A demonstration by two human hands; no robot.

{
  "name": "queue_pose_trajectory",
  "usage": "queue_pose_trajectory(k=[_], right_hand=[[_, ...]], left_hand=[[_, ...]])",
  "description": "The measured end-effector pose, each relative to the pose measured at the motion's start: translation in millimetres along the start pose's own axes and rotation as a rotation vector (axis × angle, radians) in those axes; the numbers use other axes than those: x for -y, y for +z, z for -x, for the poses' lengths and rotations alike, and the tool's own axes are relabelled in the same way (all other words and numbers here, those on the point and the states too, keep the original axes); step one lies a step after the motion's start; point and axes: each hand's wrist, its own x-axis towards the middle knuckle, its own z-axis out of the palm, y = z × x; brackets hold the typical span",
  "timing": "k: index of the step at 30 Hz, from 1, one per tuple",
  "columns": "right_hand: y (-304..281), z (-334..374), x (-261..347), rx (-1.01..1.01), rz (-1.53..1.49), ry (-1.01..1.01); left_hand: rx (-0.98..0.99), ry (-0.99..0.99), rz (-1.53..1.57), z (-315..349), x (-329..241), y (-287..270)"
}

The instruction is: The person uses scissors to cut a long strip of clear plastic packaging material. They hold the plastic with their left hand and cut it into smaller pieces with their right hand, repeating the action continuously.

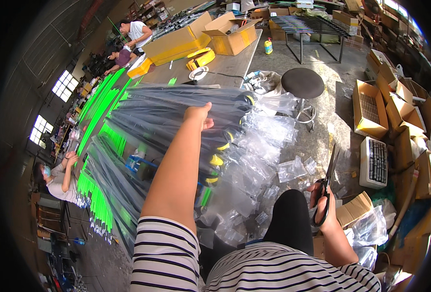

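Beside plastic sleeves [230, 109] — black stool [303, 83].

Long grey worktable [236, 64] above a littered concrete floor [339, 119].
Dark-filled clear plastic sleeves [159, 104] lie across the tabletop, beside bright green strips [98, 107]; farther along sit two cardboard cartons [232, 43], a yellow case [201, 59] and a round white roll [199, 73]. On the floor stand a round-seated stool [303, 83], a yellow bottle [268, 47] and a white crate [373, 163], with small clear bags [293, 170] scattered about.
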Motion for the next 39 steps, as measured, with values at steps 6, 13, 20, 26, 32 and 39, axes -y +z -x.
queue_pose_trajectory(k=[6,13,20,26,32,39], right_hand=[[-20.1,0.5,-5.5,-0.015,-0.019,0.049],[-7.8,-11.7,13.7,0.18,0.046,-0.023],[27.4,-39.4,29.2,0.209,0.085,-0.118],[37.5,-56.4,75.3,0.324,0.017,-0.087],[56.2,-55.2,97.4,0.308,-0.022,-0.215],[77.3,-45.0,110.2,0.285,-0.012,-0.324]], left_hand=[[0.193,-0.162,0.352,-36.0,3.9,-7.6],[0.354,0.164,0.778,49.5,-36.9,1.4],[0.362,0.495,0.892,136.5,-48.8,6.8],[0.312,0.674,0.866,196.6,-30.9,-33.2],[0.211,0.716,0.881,226.7,-16.4,-61.2],[0.182,0.74,0.887,242.6,-0.6,-95.6]])
